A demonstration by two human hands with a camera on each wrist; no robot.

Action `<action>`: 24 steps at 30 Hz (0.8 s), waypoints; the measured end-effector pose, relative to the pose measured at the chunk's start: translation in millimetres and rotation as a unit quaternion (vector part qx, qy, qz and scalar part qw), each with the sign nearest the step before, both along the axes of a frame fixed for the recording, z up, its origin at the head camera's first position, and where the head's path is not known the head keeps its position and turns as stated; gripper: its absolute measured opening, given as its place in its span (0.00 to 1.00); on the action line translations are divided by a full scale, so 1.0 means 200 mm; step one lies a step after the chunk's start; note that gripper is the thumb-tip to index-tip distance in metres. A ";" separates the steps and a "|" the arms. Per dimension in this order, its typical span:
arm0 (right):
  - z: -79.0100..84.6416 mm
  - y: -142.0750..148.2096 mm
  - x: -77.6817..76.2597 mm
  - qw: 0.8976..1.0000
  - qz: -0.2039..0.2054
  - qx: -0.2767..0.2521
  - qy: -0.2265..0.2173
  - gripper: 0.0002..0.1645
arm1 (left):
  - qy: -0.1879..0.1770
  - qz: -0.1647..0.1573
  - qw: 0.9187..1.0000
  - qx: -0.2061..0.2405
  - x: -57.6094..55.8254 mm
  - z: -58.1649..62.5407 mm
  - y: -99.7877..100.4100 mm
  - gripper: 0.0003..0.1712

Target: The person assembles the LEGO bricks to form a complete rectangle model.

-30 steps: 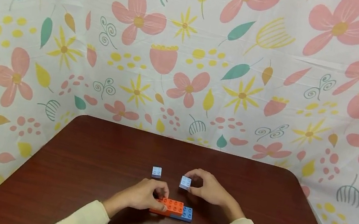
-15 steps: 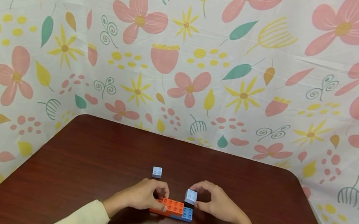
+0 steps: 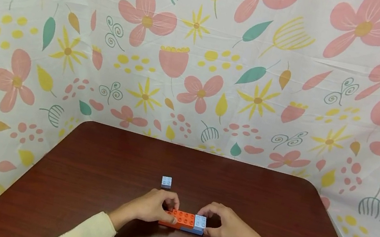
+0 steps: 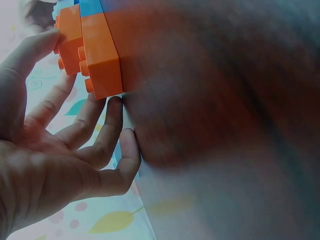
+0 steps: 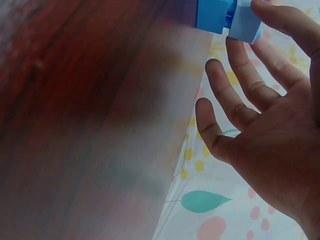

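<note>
On the table, an upper orange toy building brick [image 3: 184, 217] spans a lower orange brick [image 4: 104, 55] and a blue brick [image 5: 210, 15]. My left hand [image 3: 151, 205] grips the orange end, thumb on the near side and fingers behind. At the right end, my right hand [image 3: 232, 227] pinches a small light blue brick [image 3: 200, 221] between thumb and fingers. The right wrist view shows that brick [image 5: 245, 22] over the blue one, a narrow gap with studs between them. Its side lies close against the upper orange brick.
Another small light blue brick [image 3: 166, 182] lies behind my left hand. The dark brown table [image 3: 122, 157] has rounded far corners. A flower-patterned cloth [image 3: 207, 53] hangs behind it and along both sides.
My right hand has brought the small light blue brick from behind the stack toward me, down onto its blue end. My left hand has stayed on the orange bricks.
</note>
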State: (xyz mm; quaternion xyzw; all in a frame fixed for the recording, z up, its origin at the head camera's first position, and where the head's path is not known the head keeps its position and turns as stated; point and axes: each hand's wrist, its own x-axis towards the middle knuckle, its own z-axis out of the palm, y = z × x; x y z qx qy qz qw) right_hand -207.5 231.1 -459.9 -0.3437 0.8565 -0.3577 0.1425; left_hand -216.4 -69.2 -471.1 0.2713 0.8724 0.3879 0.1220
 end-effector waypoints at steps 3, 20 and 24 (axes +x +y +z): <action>0.00 0.00 0.00 1.000 0.001 -0.002 0.001 0.18 | -0.001 -0.001 1.000 0.002 0.00 0.00 0.00 0.14; -0.01 0.00 0.00 1.000 0.016 -0.010 0.013 0.16 | -0.002 -0.004 1.000 0.006 0.01 0.01 0.00 0.14; -0.01 -0.01 0.00 1.000 0.017 -0.009 0.012 0.16 | 0.000 -0.007 1.000 0.011 0.01 0.02 0.00 0.14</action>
